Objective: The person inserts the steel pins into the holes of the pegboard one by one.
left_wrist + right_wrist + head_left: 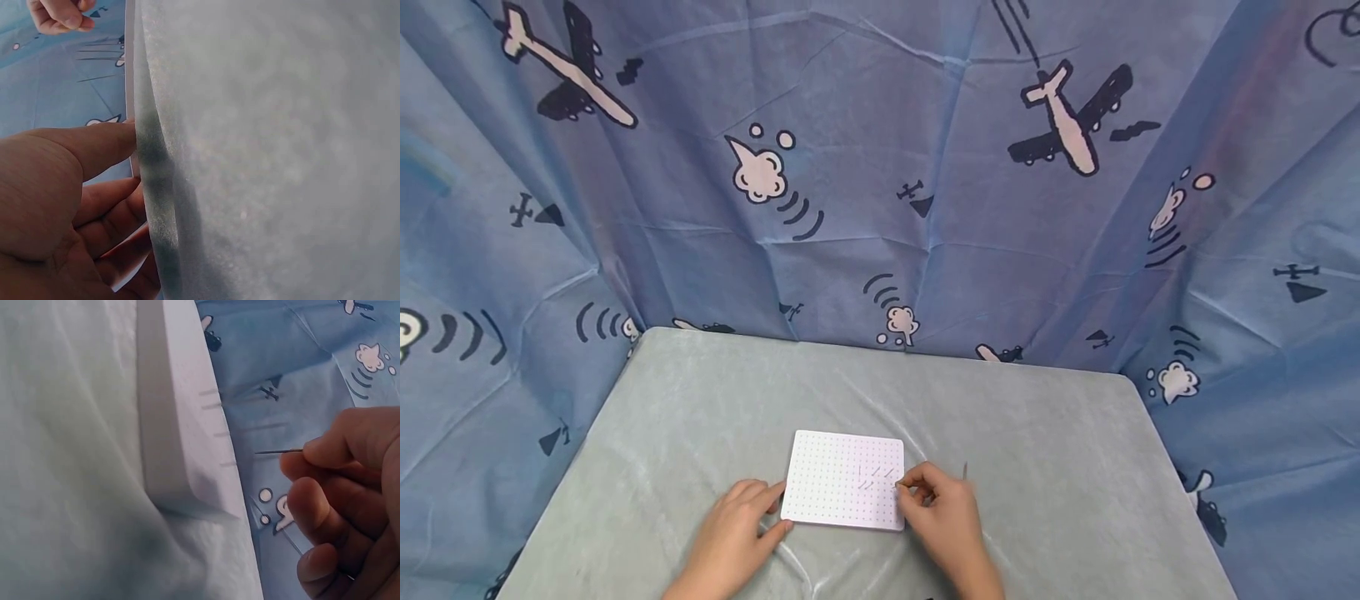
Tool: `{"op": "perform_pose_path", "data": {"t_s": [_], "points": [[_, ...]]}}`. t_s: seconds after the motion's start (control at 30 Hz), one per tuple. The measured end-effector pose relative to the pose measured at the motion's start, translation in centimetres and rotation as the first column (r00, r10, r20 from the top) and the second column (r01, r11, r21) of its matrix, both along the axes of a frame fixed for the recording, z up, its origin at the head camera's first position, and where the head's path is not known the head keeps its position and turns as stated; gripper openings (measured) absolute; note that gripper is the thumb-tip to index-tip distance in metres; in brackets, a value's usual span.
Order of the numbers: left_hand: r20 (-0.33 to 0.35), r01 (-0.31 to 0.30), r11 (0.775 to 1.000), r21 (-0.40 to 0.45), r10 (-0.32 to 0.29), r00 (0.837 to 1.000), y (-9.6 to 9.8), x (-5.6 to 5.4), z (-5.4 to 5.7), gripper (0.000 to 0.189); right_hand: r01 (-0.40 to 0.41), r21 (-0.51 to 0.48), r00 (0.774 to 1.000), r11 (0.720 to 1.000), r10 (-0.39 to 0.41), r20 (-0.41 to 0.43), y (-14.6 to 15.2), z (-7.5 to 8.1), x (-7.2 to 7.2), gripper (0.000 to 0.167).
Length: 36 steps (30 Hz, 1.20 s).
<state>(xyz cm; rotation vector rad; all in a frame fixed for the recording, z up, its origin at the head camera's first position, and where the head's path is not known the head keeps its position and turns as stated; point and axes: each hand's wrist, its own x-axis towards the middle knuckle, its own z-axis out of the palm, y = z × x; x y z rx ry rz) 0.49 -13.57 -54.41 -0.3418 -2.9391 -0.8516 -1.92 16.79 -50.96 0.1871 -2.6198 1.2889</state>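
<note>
A white board [827, 492] with a grid of small holes lies on the cloth-covered table. Several thin needles [876, 472] stand up from its right half. My left hand [730, 529] holds the board's near left corner, thumb at the near edge and index finger at the left side. In the left wrist view the thumb [106, 147] reaches the board's edge. Beside the board's right edge, my right hand [943, 504] pinches a thin needle [278, 452] between thumb and index finger. The needle points toward the board. Its other fingers are curled loosely.
Grey cloth [1037, 442] covers the table and shows creases. A blue curtain [850, 167] printed with airplanes and clouds surrounds its back and sides. A thin dark sliver [965, 471] shows just above the back of my right hand; what it is I cannot tell.
</note>
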Motion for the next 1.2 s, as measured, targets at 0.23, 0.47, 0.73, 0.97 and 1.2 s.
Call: {"op": "perform_pose_path", "data": {"t_s": [0.23, 0.47, 0.73, 0.97, 1.2], "points": [[0.01, -0.005, 1.0, 0.001, 0.005, 1.0, 0.0, 0.1, 0.1, 0.054, -0.037, -0.008, 0.999, 0.999, 0.037, 0.007, -1.0, -1.3, -0.2, 0.028], [0.011, -0.009, 1.0, 0.001, 0.009, 1.0, 0.0, 0.1, 0.0, 0.055, -0.035, 0.042, 0.999, 0.998, 0.035, 0.017, -1.6, -2.2, -0.3, 0.026], [0.011, -0.009, 1.0, 0.005, 0.009, 1.0, -0.1, 0.1, 0.0, 0.055, -0.022, 0.099, 1.0, 0.995, 0.022, -0.002, -1.9, -2.4, -0.5, 0.033], [-0.004, -0.003, 1.0, 0.003, 0.003, 1.0, 0.0, 0.1, 0.0, 0.053, -0.014, 0.175, 0.999, 0.984, 0.023, -0.049, -2.4, -3.1, -0.5, 0.034], [-0.014, -0.002, 1.0, -0.004, 0.002, 1.0, -0.1, 0.0, -0.1, 0.052, 0.001, 0.19, 0.997, 0.982, 0.014, -0.077, -2.7, -3.1, -0.4, 0.036]]}}
